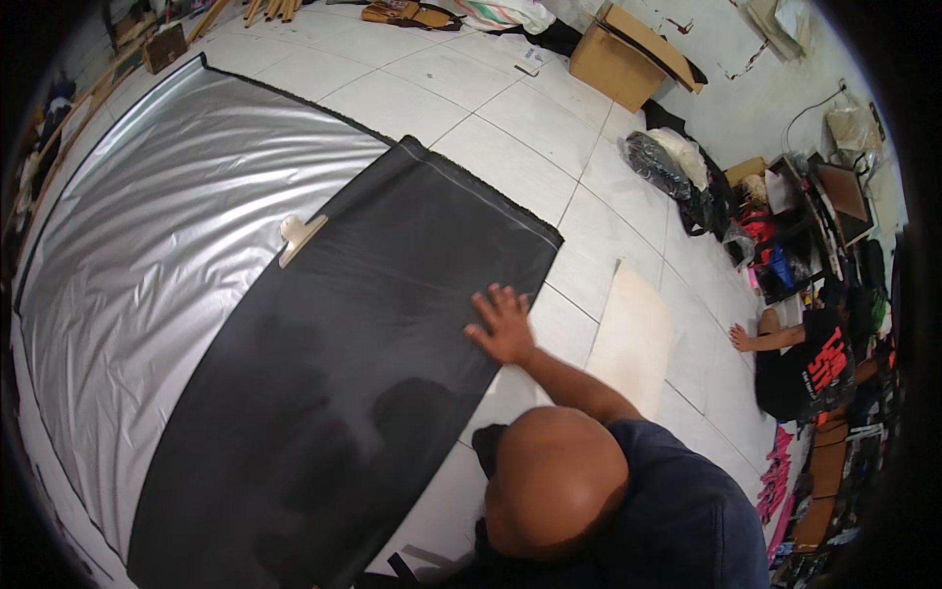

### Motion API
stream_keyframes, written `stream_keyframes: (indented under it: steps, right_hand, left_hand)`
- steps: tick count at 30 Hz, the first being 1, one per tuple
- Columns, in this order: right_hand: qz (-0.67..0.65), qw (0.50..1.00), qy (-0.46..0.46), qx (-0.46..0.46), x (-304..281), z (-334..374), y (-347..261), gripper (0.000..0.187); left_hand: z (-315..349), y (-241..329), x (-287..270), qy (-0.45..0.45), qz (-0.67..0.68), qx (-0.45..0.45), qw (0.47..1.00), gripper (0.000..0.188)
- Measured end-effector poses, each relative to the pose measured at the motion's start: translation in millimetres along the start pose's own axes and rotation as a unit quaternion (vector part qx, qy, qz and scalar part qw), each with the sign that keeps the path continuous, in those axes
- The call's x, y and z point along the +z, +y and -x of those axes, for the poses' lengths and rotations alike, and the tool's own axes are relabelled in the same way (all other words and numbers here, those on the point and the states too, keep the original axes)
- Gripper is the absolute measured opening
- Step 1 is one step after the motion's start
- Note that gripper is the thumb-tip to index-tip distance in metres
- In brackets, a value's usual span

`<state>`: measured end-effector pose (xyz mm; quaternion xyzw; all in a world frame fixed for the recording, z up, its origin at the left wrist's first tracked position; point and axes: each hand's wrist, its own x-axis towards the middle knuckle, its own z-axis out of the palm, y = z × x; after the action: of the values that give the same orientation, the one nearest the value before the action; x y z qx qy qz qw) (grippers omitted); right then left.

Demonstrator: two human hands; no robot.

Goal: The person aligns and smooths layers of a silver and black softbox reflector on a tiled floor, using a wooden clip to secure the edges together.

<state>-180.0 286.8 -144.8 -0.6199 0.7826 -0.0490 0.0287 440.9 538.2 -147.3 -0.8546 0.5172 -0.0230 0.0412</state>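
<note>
1. White floor tiles (510, 108) run across the whole room, with clutter piled along the far wall and the right side
2. Well beyond the co-worker's hand (500, 329), up and to its right, an open brown cardboard box (628, 54) stands on the tiles with its flaps up; what is in it cannot be made out
3. A small white slip (530, 61) lies just left of that box, too small to tell more
4. Between the box and the hand, off to the right, a shiny black plastic bag (657, 162) lies bunched beside a pale bundle (687, 152)
5. Far up and left of the hand a small dark brown box (165, 46) sits by the edge of the silver sheet (147, 245)
6. The co-worker's hand is spread flat, fingers apart, palm down, pressing on the right edge of the black sheet (373, 324); it grasps nothing
7. That arm belongs to a person in a navy shirt (677, 510) at the lower edge
8. The camera wearer's own hands do not show, so whether they are released or clenched cannot be told
9. The black sheet lies flat under and to the left of the hand, overlapping the silver sheet, which spreads further left
10. A tan clip (297, 236) sits on the black sheet's left edge, well apart from the hand
11. Just right of the hand a pale flat board (633, 334) lies on the tiles
12. Further right a second person's hand (741, 339) rests on the floor
</note>
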Motion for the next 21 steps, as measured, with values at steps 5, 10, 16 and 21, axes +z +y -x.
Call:
stream_keyframes:
  steps: [5, 10, 16, 21]
  right_hand:
    - [0.056, 0.976, 0.046, 0.207, -12.6, -106.2, 113.5, 0.067]
    - [-0.059, 0.981, 0.144, -0.117, -39.3, -251.3, -5.0, 0.043]
    - [-0.164, 0.93, 0.157, -0.289, 19.0, -317.1, -238.9, 0.048]
    - [-0.106, 0.953, -0.072, -0.274, 38.6, -363.1, -271.1, 0.047]
  left_hand:
    - [-6.0, -8.3, 2.1, -0.018, -0.157, 0.037, 0.987, 0.082]
    - [-54.3, -3.6, -67.6, -0.289, -0.121, 0.116, 0.942, 0.08]
    - [-149.9, 45.2, -124.3, -0.242, 0.03, 0.438, 0.865, 0.06]
    - [-177.8, 248.2, -135.9, -0.351, 0.088, 0.303, 0.882, 0.089]
